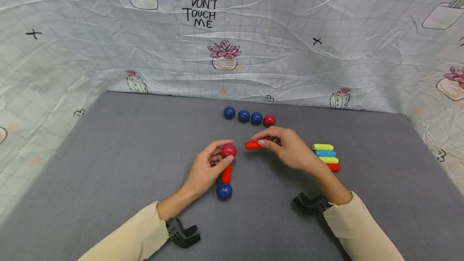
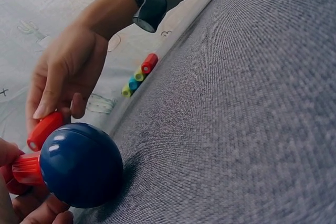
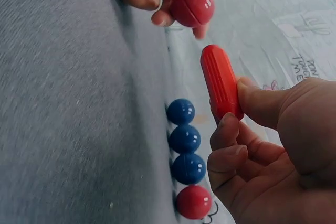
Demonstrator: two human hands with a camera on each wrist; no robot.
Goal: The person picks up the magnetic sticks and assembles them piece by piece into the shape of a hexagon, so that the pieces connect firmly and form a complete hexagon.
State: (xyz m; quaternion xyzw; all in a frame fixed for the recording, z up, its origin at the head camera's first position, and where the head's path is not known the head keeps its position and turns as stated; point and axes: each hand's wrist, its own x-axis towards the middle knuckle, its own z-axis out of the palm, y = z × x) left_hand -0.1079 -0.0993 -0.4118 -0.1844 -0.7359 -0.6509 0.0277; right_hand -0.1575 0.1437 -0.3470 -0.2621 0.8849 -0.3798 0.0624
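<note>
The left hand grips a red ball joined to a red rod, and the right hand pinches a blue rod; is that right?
The pinched rod in the right hand is red, not blue, as the right wrist view shows. The left hand grips a red ball joined to a red rod.

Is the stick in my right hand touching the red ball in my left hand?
No, a gap separates the red stick in your right hand from the red ball in your left hand.
</note>
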